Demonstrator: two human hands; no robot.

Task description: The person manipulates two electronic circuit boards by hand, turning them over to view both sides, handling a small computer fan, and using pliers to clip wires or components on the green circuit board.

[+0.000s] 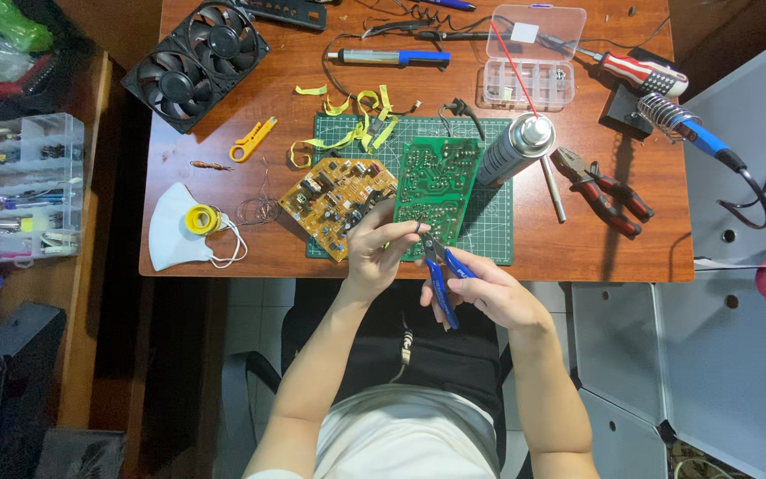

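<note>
Fingers of the left hand (381,247) are pinched on a small part; blue-handled cutters (442,277) are gripped by the right hand (489,293), just below the green board (436,182). Beyond the board, a clear compartment box (529,58) holds tiny parts.

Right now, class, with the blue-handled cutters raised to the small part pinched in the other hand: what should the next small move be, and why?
Probably a gentle squeeze of the blue-handled cutters. The right hand holds them with the tips up against the small dark part pinched by the left hand, at the near edge of the green cutting mat. Whether the tips already enclose a lead is too small to tell.
</note>
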